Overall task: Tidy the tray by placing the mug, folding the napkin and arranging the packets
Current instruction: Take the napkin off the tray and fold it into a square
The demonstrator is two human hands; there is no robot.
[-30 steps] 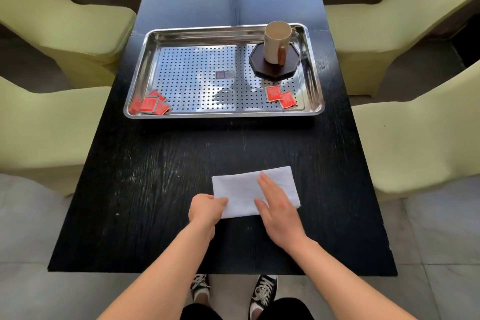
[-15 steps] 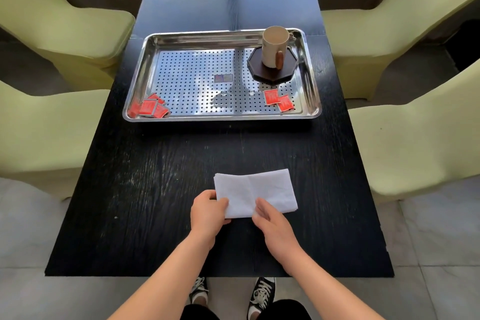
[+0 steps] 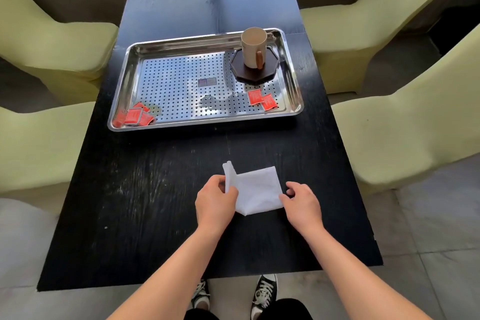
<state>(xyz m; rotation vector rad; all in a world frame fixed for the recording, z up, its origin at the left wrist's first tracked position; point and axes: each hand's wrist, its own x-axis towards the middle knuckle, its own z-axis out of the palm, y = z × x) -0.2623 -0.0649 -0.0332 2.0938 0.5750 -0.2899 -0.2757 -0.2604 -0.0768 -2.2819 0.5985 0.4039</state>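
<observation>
A white napkin [image 3: 257,191] lies on the black table [image 3: 145,202] near its front edge. My left hand [image 3: 215,202] pinches the napkin's left end and lifts it upright over the rest. My right hand [image 3: 302,204] touches the napkin's right edge with curled fingers. Farther back sits a perforated steel tray [image 3: 181,86]. A beige mug [image 3: 253,48] with a brown handle stands on a dark octagonal coaster [image 3: 240,70] in the tray's back right corner. Red packets lie in the tray: several at the front left [image 3: 135,115], two at the front right [image 3: 262,99].
Pale green armchairs flank the table, two on the left [image 3: 46,41] and two on the right [image 3: 405,122]. A small grey label [image 3: 207,82] sits mid-tray. My black sneakers [image 3: 262,293] show below the table's near edge, over a tiled floor.
My left hand has lifted the napkin's left end and swung it rightward over the rest. My right hand slid off the napkin's top to its right edge.
</observation>
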